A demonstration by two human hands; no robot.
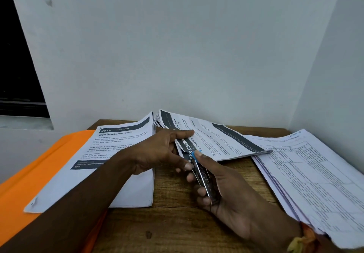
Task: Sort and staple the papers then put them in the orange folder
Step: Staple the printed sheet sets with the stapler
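My left hand (157, 150) pinches the near corner of a set of printed papers (216, 140) lying at the middle back of the desk. My right hand (222, 185) grips a metal stapler (202, 178) with a blue tip, its jaws over that same corner and my thumb pressing on top. An orange folder (25, 178) lies at the left. On it rests a stapled sheet set headed "Wipe Baseboards Clean" (110, 154).
A thick stack of table-printed papers (307, 176) lies at the right, reaching the desk's right edge. The wooden desk (169, 221) sits in a corner between white walls. Bare wood shows in front of my hands.
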